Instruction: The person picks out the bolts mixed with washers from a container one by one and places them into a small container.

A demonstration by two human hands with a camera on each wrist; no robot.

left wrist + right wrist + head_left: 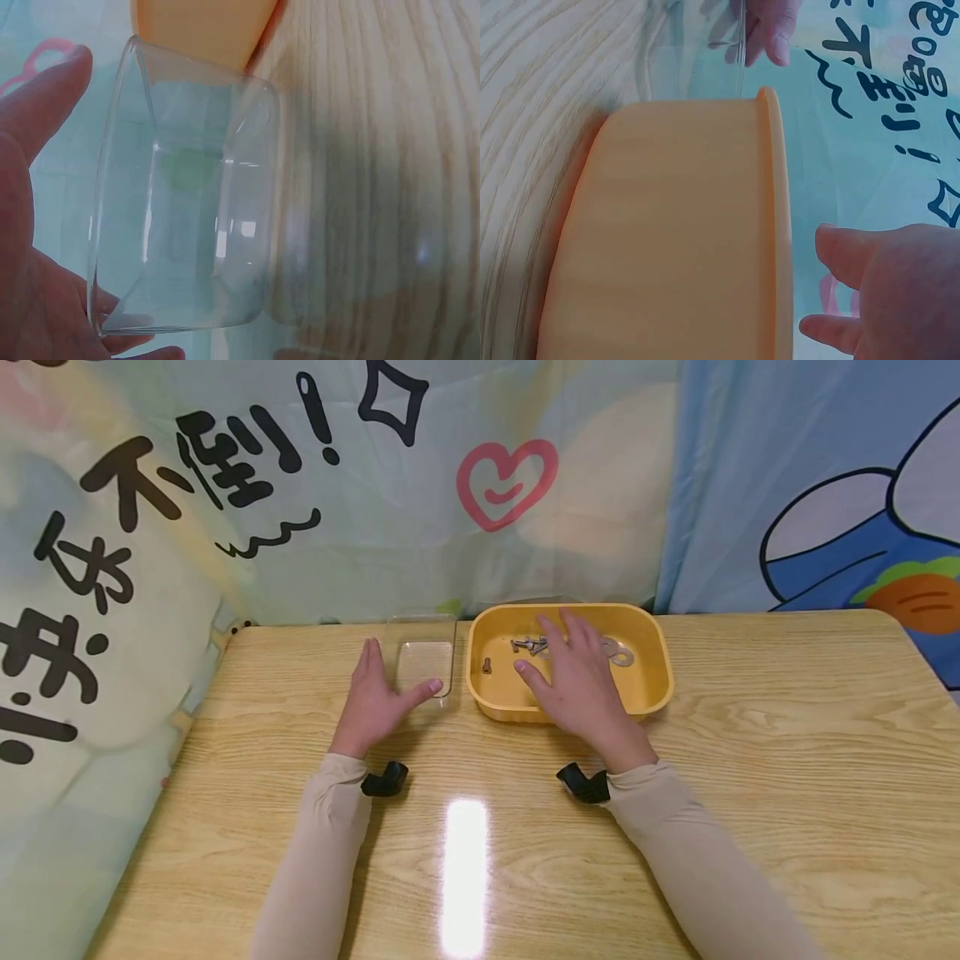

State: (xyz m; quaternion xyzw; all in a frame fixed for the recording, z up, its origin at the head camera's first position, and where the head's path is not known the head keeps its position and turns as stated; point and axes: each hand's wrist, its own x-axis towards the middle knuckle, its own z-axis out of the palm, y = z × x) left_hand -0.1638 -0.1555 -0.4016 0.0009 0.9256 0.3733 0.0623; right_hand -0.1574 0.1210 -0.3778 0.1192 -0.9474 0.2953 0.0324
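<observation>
A clear plastic box (425,664), its open top up, stands on the table beside a yellow bin (502,714). My left hand (377,700) is at the box's left side, thumb stretched across its near end and fingers straight along the side. In the left wrist view the box (187,202) shows nothing inside. My right hand (581,681) hovers over the yellow bin with its fingers spread, holding nothing. Under and beside it in the bin lie several small screws (531,645), one lone screw (487,666) and flat washers (622,657), partly hidden by the hand.
The wooden table (787,735) ends at a printed cloth backdrop (585,485) just behind the bin and box. A bright light reflection (465,877) lies on the table between the forearms. Black wrist mounts (385,779) sit on both sleeves.
</observation>
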